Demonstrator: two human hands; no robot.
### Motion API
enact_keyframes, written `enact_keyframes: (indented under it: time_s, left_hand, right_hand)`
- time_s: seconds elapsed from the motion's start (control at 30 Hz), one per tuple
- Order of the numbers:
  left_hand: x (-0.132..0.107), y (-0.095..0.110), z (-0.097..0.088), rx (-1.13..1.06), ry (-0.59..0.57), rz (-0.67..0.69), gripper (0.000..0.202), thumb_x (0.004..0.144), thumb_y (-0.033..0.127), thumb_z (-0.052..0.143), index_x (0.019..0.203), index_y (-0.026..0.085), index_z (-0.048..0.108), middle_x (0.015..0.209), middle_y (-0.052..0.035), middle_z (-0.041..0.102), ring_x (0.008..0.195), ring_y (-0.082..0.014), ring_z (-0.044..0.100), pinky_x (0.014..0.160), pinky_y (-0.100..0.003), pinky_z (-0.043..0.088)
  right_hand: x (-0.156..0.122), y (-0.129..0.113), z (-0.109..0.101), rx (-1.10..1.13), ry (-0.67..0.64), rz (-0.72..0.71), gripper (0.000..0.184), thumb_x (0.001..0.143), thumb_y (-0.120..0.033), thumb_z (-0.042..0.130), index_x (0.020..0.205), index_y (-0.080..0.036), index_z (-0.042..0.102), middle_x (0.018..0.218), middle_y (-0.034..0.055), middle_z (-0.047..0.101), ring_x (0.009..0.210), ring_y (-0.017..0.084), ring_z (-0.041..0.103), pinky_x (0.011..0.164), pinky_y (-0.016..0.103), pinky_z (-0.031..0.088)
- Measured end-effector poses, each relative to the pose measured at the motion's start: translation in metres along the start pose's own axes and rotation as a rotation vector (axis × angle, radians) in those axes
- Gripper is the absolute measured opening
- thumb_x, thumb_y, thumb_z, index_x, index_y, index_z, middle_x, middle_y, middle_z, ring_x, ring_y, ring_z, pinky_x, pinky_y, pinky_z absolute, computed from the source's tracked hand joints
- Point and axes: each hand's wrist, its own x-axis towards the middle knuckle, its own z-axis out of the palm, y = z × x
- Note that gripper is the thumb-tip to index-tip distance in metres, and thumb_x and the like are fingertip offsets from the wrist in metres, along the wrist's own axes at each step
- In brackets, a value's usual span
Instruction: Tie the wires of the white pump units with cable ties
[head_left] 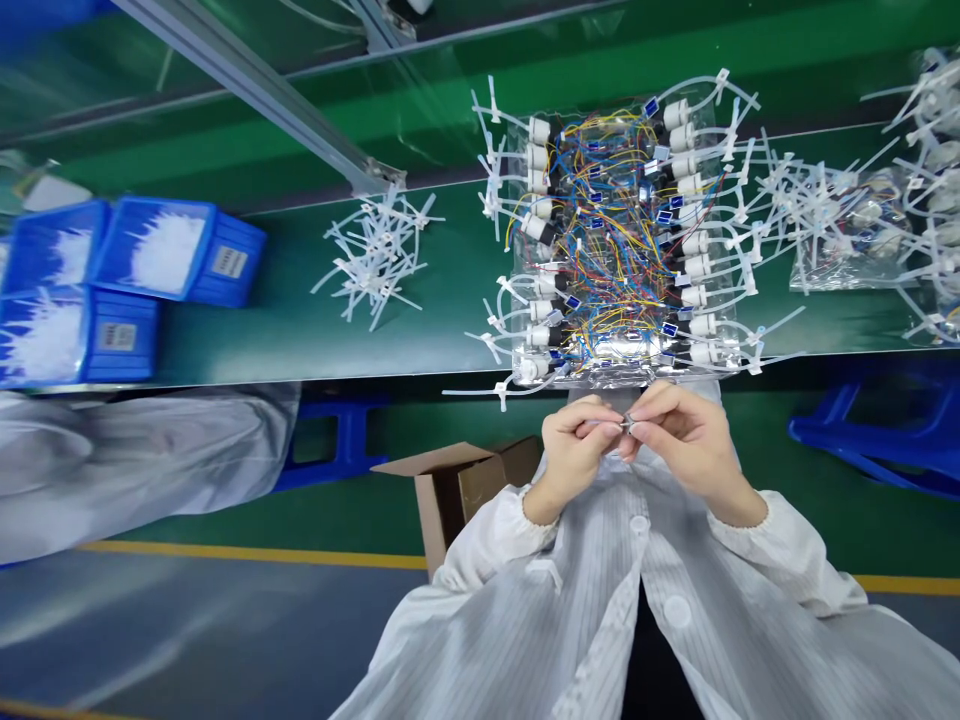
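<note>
My left hand [582,446] and my right hand [686,436] meet just off the table's front edge, fingertips nearly touching. Both are closed in a pinch on a small whitish tube piece [627,424], mostly covered by the fingers. Directly beyond them lies a clear plastic tray [517,262] with rows of white and black cylindrical parts [534,228] down both sides. Coloured wires [615,250] tangle across its middle. Thin translucent tubes with white clips [501,388] stick out past the tray's sides.
A loose pile of clipped tubes [379,250] lies on the green table [277,290]. Blue bins [232,262] of white pieces stand at left; bagged parts [855,230] lie at right. Below are a cardboard box [435,510], blue stools [892,425] and another person's sleeve [150,470].
</note>
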Motion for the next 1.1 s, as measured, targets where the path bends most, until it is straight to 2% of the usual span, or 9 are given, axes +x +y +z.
enact_keyframes:
  time_s: [0.13, 0.27, 0.37, 0.5, 0.63, 0.77, 0.9, 1.0, 1.1]
  left_hand:
    - [-0.004, -0.005, 0.001, -0.052, 0.025, -0.101, 0.037, 0.088, 0.055, 0.091, 0.079, 0.020, 0.085, 0.063, -0.0001, 0.064, 0.054, -0.0125, 0.059, 0.053, -0.025, 0.048]
    - [-0.002, -0.003, 0.000, -0.011, 0.015, 0.015, 0.024, 0.091, 0.044, 0.091, 0.083, 0.021, 0.087, 0.062, 0.0011, 0.064, 0.055, -0.0115, 0.059, 0.053, -0.023, 0.047]
    - [0.003, 0.000, 0.001, 0.065, 0.036, 0.115, 0.016, 0.091, 0.036, 0.090, 0.084, 0.022, 0.088, 0.058, 0.0034, 0.060, 0.052, -0.0096, 0.056, 0.052, -0.021, 0.044]
    - [0.005, 0.000, 0.005, 0.119, 0.057, 0.147, 0.013, 0.091, 0.033, 0.090, 0.084, 0.022, 0.088, 0.058, 0.0031, 0.062, 0.050, -0.0087, 0.054, 0.049, -0.020, 0.043]
    - [0.004, -0.005, 0.005, 0.137, 0.089, 0.148, 0.014, 0.091, 0.033, 0.090, 0.084, 0.021, 0.088, 0.057, 0.0031, 0.061, 0.045, -0.0074, 0.049, 0.044, -0.019, 0.035]
    - [0.005, -0.008, 0.002, 0.205, 0.069, 0.202, 0.011, 0.095, 0.031, 0.087, 0.089, 0.023, 0.089, 0.056, 0.0044, 0.056, 0.047, -0.0081, 0.045, 0.045, -0.022, 0.032]
    - [0.008, -0.007, -0.002, 0.340, -0.012, 0.293, 0.008, 0.098, 0.030, 0.085, 0.101, 0.024, 0.090, 0.056, 0.0058, 0.049, 0.051, -0.0094, 0.045, 0.049, -0.023, 0.034]
    - [0.010, -0.007, -0.004, 0.334, -0.010, 0.348, 0.005, 0.096, 0.026, 0.087, 0.100, 0.024, 0.089, 0.058, 0.0059, 0.053, 0.053, -0.0097, 0.050, 0.053, -0.023, 0.042]
    - [0.010, -0.008, -0.004, 0.284, -0.001, 0.369, 0.004, 0.093, 0.022, 0.089, 0.097, 0.023, 0.088, 0.059, 0.0064, 0.053, 0.054, -0.0095, 0.050, 0.056, -0.024, 0.045]
  right_hand:
    - [0.002, 0.002, 0.000, 0.003, 0.015, 0.040, 0.014, 0.088, -0.026, 0.091, 0.089, -0.020, 0.078, 0.084, -0.0006, 0.072, 0.062, 0.018, 0.080, 0.057, 0.028, 0.070]
    - [0.001, 0.008, -0.004, -0.016, 0.017, 0.043, 0.013, 0.088, -0.027, 0.092, 0.088, -0.023, 0.079, 0.085, -0.0013, 0.072, 0.061, 0.017, 0.079, 0.059, 0.030, 0.070]
    - [-0.002, 0.010, -0.010, -0.132, 0.002, -0.003, 0.008, 0.091, -0.026, 0.089, 0.090, -0.025, 0.081, 0.093, 0.0007, 0.073, 0.067, 0.017, 0.080, 0.064, 0.032, 0.069]
    - [-0.002, 0.005, -0.015, -0.293, -0.029, 0.011, 0.004, 0.097, -0.028, 0.084, 0.093, -0.028, 0.083, 0.098, 0.0020, 0.073, 0.072, 0.016, 0.077, 0.065, 0.033, 0.066]
    - [0.002, 0.000, -0.016, -0.398, -0.051, 0.048, 0.008, 0.098, -0.029, 0.082, 0.090, -0.029, 0.083, 0.096, 0.0020, 0.072, 0.075, 0.015, 0.074, 0.067, 0.031, 0.064]
    - [0.009, 0.008, -0.017, -0.288, -0.024, 0.071, 0.009, 0.095, -0.034, 0.086, 0.091, -0.026, 0.085, 0.094, 0.0016, 0.072, 0.069, 0.014, 0.075, 0.065, 0.030, 0.065]
    - [0.012, 0.013, -0.018, -0.149, 0.050, 0.062, 0.017, 0.088, -0.037, 0.092, 0.092, -0.022, 0.085, 0.094, 0.0025, 0.073, 0.067, 0.016, 0.078, 0.065, 0.031, 0.070]
    - [0.009, 0.010, -0.018, -0.153, 0.044, 0.054, 0.016, 0.084, -0.032, 0.096, 0.090, -0.022, 0.084, 0.089, 0.0019, 0.073, 0.064, 0.017, 0.078, 0.063, 0.031, 0.069]
    - [0.003, 0.008, -0.019, -0.219, 0.033, 0.024, 0.013, 0.086, -0.029, 0.094, 0.090, -0.023, 0.083, 0.088, 0.0018, 0.074, 0.065, 0.017, 0.077, 0.063, 0.032, 0.069]
